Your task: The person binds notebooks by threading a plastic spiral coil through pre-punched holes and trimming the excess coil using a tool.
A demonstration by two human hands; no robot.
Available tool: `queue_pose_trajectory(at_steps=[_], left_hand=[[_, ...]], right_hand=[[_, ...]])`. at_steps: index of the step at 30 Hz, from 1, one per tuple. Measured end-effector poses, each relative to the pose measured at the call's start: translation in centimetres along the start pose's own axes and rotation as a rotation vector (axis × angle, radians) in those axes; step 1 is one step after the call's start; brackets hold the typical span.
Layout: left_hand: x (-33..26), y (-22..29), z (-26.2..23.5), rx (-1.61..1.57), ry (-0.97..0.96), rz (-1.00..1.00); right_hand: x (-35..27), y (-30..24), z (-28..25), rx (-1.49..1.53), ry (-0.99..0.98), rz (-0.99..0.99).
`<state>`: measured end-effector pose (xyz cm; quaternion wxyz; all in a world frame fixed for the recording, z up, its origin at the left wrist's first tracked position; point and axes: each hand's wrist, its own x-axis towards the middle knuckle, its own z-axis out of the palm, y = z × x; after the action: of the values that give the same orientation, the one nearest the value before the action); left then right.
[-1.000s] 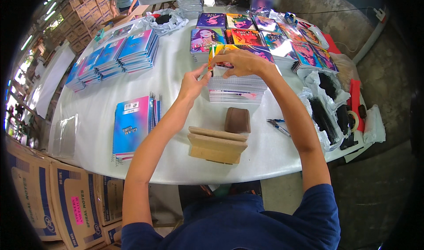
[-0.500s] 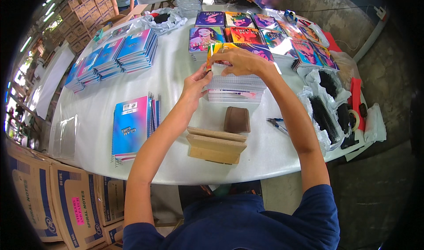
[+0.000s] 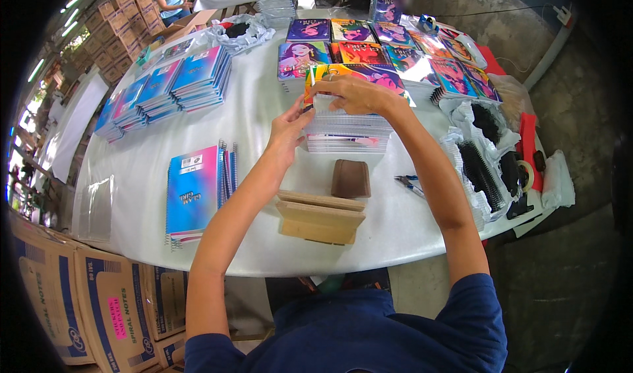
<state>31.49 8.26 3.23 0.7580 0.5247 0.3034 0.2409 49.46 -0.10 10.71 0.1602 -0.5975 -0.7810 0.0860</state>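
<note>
Notebook workshop, stacked cartons (image 3: pixel 109 300), piled notebooks (image 3: pixel 346 136), white worktable (image 3: pixel 257 103)

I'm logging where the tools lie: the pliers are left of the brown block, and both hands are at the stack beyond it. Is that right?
Not quite: the pliers lie to the right of the brown block, as the head view shows. The left hand and right hand are indeed at the stack beyond it.

navy blue top (image 3: pixel 389 337) | short navy sleeves (image 3: pixel 471 310) | bare forearms (image 3: pixel 247 208) | bare fingers (image 3: pixel 323 88)
</note>
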Motion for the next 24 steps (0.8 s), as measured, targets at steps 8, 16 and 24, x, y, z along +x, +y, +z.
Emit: queue_pose_trajectory(at_steps=[8,16,24], left_hand=[[0.2,0.7,0.3,0.012,-0.037,0.059],[0.6,-0.3,0.3,-0.130,-0.029,-0.041],[1.5,1.5,-0.4,0.249,-0.059,0.078]], right_hand=[[-0.3,-0.2,0.1,0.038,0.025,-0.032],[-0.4,-0.1,0.3,0.037,0.025,-0.010],[-0.7,-0.7,-0.1,0.028,0.018,-0.042]])
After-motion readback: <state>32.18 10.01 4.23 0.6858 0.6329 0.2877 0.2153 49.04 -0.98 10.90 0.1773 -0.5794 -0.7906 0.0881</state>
